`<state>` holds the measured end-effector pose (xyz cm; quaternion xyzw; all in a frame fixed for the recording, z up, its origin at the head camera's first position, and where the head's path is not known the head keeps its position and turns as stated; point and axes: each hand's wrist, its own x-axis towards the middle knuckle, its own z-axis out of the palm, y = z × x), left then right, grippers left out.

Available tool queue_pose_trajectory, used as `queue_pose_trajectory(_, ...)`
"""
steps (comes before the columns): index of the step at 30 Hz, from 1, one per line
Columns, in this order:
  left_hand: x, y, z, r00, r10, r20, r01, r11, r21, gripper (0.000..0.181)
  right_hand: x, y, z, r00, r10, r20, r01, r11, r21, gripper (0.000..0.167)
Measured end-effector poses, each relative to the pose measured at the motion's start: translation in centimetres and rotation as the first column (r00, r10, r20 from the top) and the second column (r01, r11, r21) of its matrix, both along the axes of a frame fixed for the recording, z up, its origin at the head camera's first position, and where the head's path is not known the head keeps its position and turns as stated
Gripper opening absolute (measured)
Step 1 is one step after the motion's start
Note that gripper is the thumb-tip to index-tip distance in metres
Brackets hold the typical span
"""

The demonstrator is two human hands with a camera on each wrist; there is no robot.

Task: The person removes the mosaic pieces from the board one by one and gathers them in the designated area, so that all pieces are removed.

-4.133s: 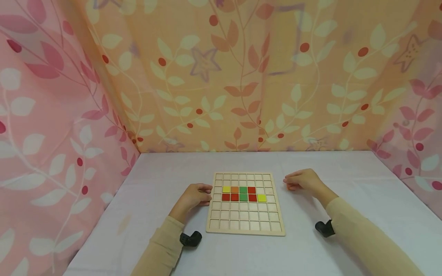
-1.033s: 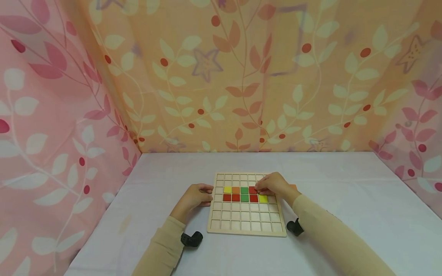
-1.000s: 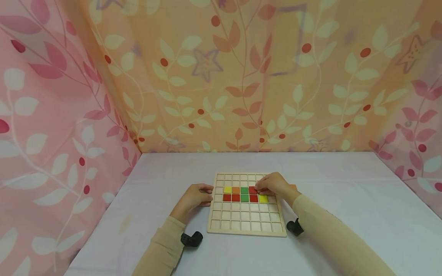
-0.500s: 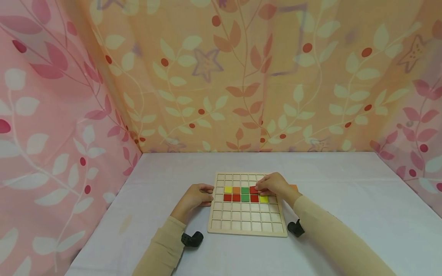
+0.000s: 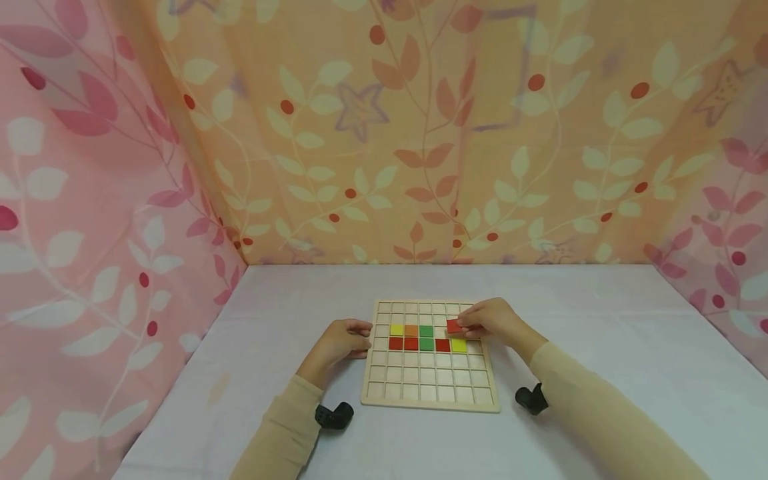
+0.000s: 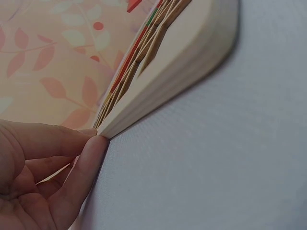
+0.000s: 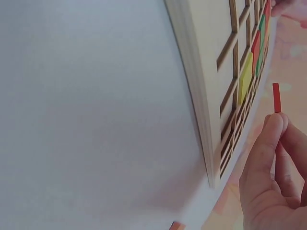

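Observation:
A wooden grid board (image 5: pixel 429 407) lies on the white table. In its squares sit a yellow tile (image 5: pixel 397 330), an orange tile (image 5: pixel 411 331), green tiles (image 5: pixel 426 331) and several red ones (image 5: pixel 396 344), with another yellow tile (image 5: pixel 459 345) at the right. My right hand (image 5: pixel 495 319) pinches a red tile (image 5: pixel 453 326) above the board; in the right wrist view the red tile (image 7: pixel 277 97) stands edge-on between thumb and finger of the hand (image 7: pixel 276 177). My left hand (image 5: pixel 341 343) holds the board's left edge, its fingers (image 6: pixel 86 153) at the rim (image 6: pixel 163 86) in the left wrist view.
An orange tile (image 7: pixel 176 225) lies on the table beyond the board's right side, at the bottom of the right wrist view. Patterned cloth (image 5: pixel 360 167) hangs behind and at both sides of the table. Black wrist devices (image 5: pixel 335 416) sit at both sleeves.
The red tile from the upper coloured row has come up out of its square and moved right, with my right hand. My left hand has stayed at the board's edge.

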<state>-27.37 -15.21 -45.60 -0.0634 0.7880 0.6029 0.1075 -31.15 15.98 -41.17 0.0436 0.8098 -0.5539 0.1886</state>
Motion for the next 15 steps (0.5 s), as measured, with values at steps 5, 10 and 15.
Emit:
queue_pose_trajectory(5,0.1,0.1,0.0,1.0,-0.002,0.002,0.002,1.0,-0.004,0.04,0.3,1.5,0.5,1.0,0.02,-0.021,-0.02,1.0,0.012,0.032)
queue_pose_trajectory(10,0.1,0.1,0.0,1.0,-0.007,-0.006,0.007,1.0,0.002,0.04,0.4,3.1,1.0,1.0,0.013,-0.028,-0.013,1.0,-0.02,0.034)
queue_pose_trajectory(15,0.0,0.0,0.1,1.0,-0.004,-0.009,0.004,1.0,0.001,0.04,0.5,4.6,1.4,1.0,0.007,-0.029,-0.008,0.999,-0.042,0.037)
